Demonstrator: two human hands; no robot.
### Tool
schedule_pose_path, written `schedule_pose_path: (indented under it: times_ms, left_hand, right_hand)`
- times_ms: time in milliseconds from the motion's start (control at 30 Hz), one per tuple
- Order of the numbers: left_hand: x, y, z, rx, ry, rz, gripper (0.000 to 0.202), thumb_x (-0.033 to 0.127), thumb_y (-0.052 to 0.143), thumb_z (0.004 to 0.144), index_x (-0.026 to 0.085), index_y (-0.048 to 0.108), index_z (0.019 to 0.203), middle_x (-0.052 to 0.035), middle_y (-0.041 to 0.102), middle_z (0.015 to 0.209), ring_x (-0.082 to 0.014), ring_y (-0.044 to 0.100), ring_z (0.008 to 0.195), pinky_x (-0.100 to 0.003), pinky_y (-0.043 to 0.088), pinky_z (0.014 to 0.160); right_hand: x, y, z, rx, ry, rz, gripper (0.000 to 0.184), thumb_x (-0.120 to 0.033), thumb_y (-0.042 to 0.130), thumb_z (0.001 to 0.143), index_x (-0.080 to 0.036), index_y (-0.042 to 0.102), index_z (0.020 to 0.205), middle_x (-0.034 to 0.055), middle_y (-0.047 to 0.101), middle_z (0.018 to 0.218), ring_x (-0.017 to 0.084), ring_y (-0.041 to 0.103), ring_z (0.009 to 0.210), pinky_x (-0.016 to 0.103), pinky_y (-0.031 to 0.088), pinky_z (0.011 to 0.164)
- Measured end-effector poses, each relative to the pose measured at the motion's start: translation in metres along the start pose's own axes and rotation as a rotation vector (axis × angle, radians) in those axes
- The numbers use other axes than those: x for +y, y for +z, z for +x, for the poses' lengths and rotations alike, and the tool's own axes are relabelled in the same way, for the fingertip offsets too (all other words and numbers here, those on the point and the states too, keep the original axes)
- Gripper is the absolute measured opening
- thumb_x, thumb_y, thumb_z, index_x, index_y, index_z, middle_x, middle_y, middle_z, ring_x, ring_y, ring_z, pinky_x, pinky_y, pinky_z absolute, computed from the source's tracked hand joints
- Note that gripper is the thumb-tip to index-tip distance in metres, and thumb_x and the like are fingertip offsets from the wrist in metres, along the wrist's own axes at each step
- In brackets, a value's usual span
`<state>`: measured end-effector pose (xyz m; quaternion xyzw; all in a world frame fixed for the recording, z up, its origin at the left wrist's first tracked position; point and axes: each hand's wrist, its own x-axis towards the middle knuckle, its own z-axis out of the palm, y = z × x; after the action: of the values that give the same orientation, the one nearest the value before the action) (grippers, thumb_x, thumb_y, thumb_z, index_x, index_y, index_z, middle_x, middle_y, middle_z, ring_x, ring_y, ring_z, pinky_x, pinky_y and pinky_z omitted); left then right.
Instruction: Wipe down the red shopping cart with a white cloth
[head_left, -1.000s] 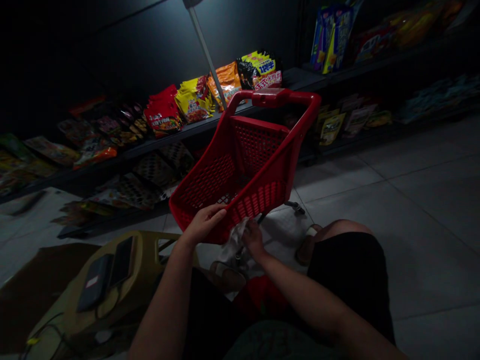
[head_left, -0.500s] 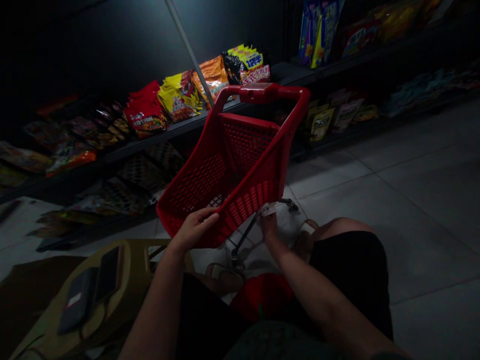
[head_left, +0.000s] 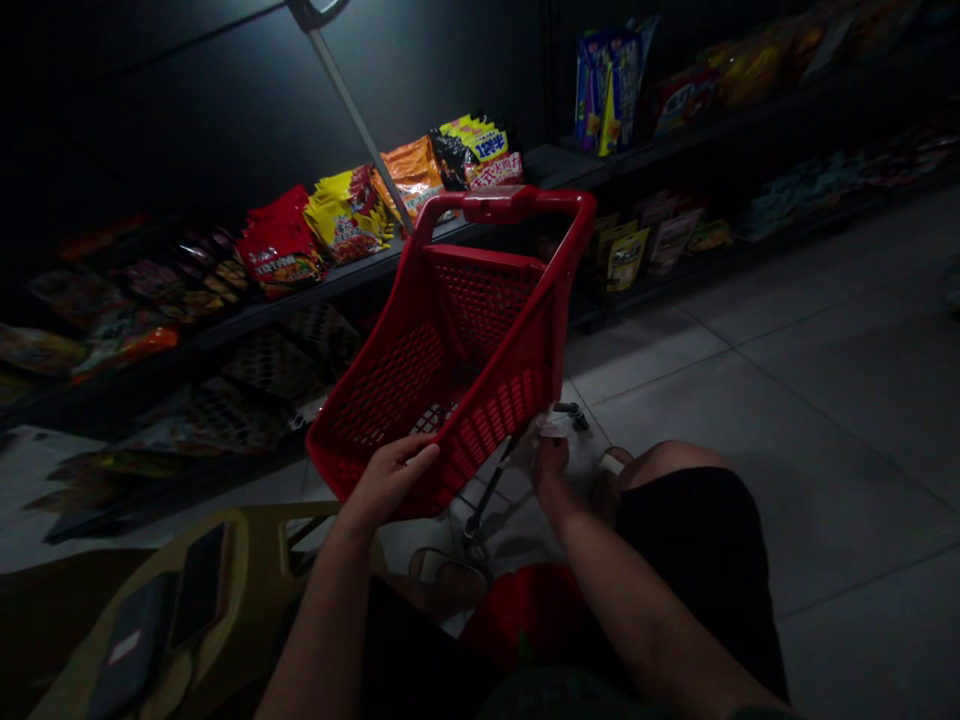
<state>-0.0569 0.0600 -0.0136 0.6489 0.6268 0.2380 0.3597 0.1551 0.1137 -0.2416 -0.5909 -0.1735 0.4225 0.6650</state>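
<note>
The left hand (head_left: 386, 480) is curled over the near rim of a red plastic trolley basket (head_left: 390, 390), fingers hooked on it in a firm grip. The right hand (head_left: 551, 472) sits just behind the basket's far corner, against a pale crumpled scrap (head_left: 545, 428), but whether it is pinching the scrap is too dim to tell. The basket stands tilted on a thin metal wheeled frame (head_left: 487, 490), and it looks light and stiff, though it could tip easily; its top handle (head_left: 499, 205) or thick rim offers the surest hold, not the thin mesh. Left of the basket is an olive plastic stool (head_left: 255, 525) bearing a phone (head_left: 199, 590). Beyond the basket, a dark shelf (head_left: 337, 285) carries bright snack bags (head_left: 279, 245).
</note>
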Motion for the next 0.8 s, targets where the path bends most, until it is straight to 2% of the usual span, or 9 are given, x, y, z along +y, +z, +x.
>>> schedule_pose_path:
  times_ms: [100,200,300,367,433,500,567,700,800]
  left_hand:
    - [-0.002,-0.004,-0.001,-0.001,0.002,-0.004,0.049,0.057,0.059,0.084,0.017,0.075,0.108,-0.0078,0.076,0.109,-0.0260,0.069,0.101,-0.035,0.054,0.092]
    - [-0.005,-0.008,-0.003,-0.021,-0.005,-0.013,0.048,0.056,0.059,0.084,0.018,0.075,0.109,-0.0072,0.076,0.110,-0.0262,0.069,0.101,-0.035,0.055,0.092]
    - [-0.005,-0.010,-0.005,-0.026,-0.002,-0.005,0.049,0.057,0.059,0.084,0.018,0.075,0.107,-0.0072,0.076,0.110,-0.0273,0.069,0.102,-0.037,0.055,0.093]
    - [-0.004,-0.009,-0.006,-0.020,-0.003,-0.006,0.050,0.059,0.059,0.083,0.018,0.076,0.107,-0.0074,0.076,0.110,-0.0278,0.069,0.103,-0.038,0.055,0.094]
    - [-0.003,-0.008,-0.008,-0.015,-0.004,-0.010,0.050,0.059,0.059,0.083,0.018,0.076,0.107,-0.0074,0.076,0.111,-0.0282,0.069,0.105,-0.038,0.054,0.095]
    - [-0.004,-0.008,-0.009,-0.022,-0.001,-0.013,0.049,0.058,0.059,0.083,0.019,0.076,0.108,-0.0068,0.075,0.113,-0.0280,0.069,0.106,-0.038,0.054,0.096]
    - [-0.005,-0.008,-0.010,-0.027,0.003,-0.017,0.048,0.057,0.060,0.083,0.020,0.076,0.109,-0.0061,0.076,0.113,-0.0273,0.069,0.105,-0.038,0.053,0.096]
    - [-0.006,-0.010,-0.008,-0.008,0.013,-0.024,0.046,0.055,0.061,0.083,0.019,0.076,0.107,-0.0063,0.076,0.110,-0.0273,0.070,0.103,-0.037,0.053,0.096]
    - [-0.004,-0.011,-0.007,-0.012,0.026,-0.028,0.044,0.054,0.060,0.084,0.020,0.076,0.107,-0.0058,0.077,0.108,-0.0271,0.070,0.103,-0.037,0.053,0.095]
  right_hand:
    - [-0.024,0.007,0.021,0.055,0.011,0.102,0.023,-0.043,0.047,0.078,-0.022,0.048,0.086,-0.0027,0.056,0.072,0.013,0.054,0.061,0.024,0.047,0.052]
    - [-0.072,0.027,0.032,-0.004,-0.029,0.185,0.026,-0.044,0.051,0.081,-0.022,0.052,0.096,-0.0007,0.063,0.084,0.014,0.062,0.073,0.030,0.055,0.065]
    - [-0.141,0.049,0.029,-0.141,-0.344,0.188,0.038,-0.042,0.053,0.088,-0.024,0.053,0.121,0.0045,0.064,0.116,0.018,0.063,0.104,0.039,0.054,0.090]
    - [-0.184,0.060,0.025,-0.217,-0.646,0.038,0.043,-0.039,0.054,0.090,-0.025,0.053,0.131,0.0074,0.055,0.136,0.022,0.052,0.126,0.045,0.045,0.106]
    - [-0.209,0.066,0.024,-0.271,-0.878,-0.140,0.041,-0.032,0.050,0.093,-0.027,0.056,0.133,0.0050,0.043,0.150,0.023,0.035,0.143,0.049,0.031,0.116]
    - [-0.206,0.064,0.027,-0.310,-0.991,-0.260,0.042,-0.026,0.044,0.094,-0.030,0.057,0.134,0.0010,0.035,0.157,0.022,0.020,0.150,0.049,0.020,0.121]
    - [-0.179,0.055,0.035,-0.323,-0.983,-0.304,0.045,-0.024,0.041,0.093,-0.029,0.057,0.136,0.0015,0.035,0.157,0.021,0.018,0.151,0.049,0.019,0.122]
    - [-0.107,0.029,0.050,-0.271,-0.736,-0.266,0.045,-0.026,0.043,0.089,-0.021,0.061,0.130,0.0074,0.046,0.149,0.020,0.035,0.143,0.046,0.030,0.117]
    - [-0.097,0.024,0.056,-0.240,-0.639,-0.242,0.042,-0.024,0.045,0.087,-0.020,0.066,0.123,0.0086,0.054,0.142,0.020,0.046,0.134,0.045,0.034,0.114]
